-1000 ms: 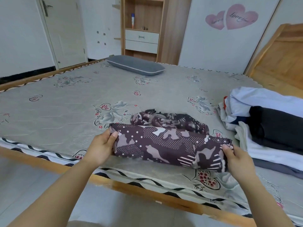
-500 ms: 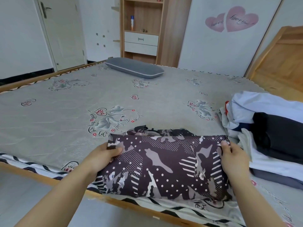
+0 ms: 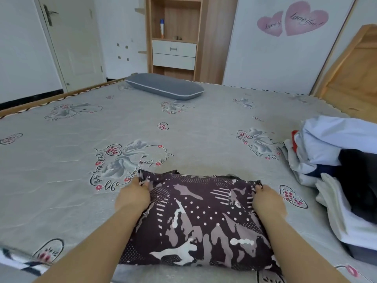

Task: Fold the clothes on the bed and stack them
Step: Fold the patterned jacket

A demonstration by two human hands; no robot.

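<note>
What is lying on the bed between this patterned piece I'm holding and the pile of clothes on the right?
Nothing visible: only bare mattress separates the patterned garment from the clothes pile. The left hand and right hand grip its far corners.

The bed's mattress cover (image 3: 61,180) carries a cursive print ending in "life". The pink wall hearts (image 3: 291,19) bear script too blurred to read.

Patterned garment (image 3: 201,219) folded forward, now flat on bed (image 3: 61,160).
</note>
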